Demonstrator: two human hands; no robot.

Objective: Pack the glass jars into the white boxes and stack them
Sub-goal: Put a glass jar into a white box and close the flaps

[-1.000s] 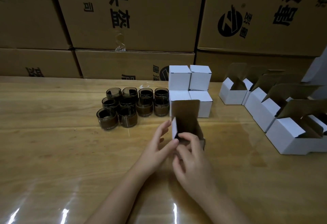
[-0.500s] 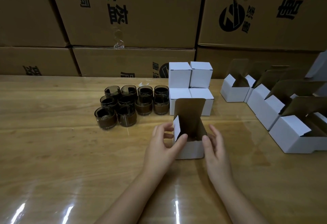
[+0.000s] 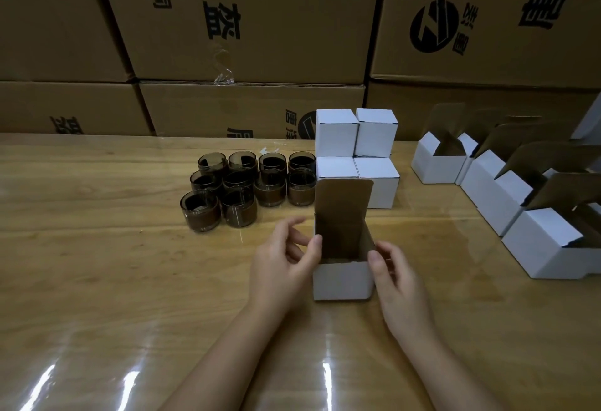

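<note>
An open white box (image 3: 341,280) stands upright on the wooden table (image 3: 97,264) in the middle, its brown lid flap raised at the back. My left hand (image 3: 279,261) pinches its left wall, thumb on the rim. My right hand (image 3: 396,277) holds the right side, thumb on the front right corner. I cannot see what is inside the box. Several dark glass jars (image 3: 240,189) stand grouped to the left behind it. A two-high stack of closed white boxes (image 3: 354,137) stands right behind the open one.
A row of several open white boxes (image 3: 487,183) with raised brown flaps runs along the right side of the table. Large brown cartons (image 3: 247,20) form a wall along the table's far edge. A glossy film covers the tabletop.
My right hand has left the front of the box, swung to its right side and closed in on that wall. The left hand stays at the left wall.
</note>
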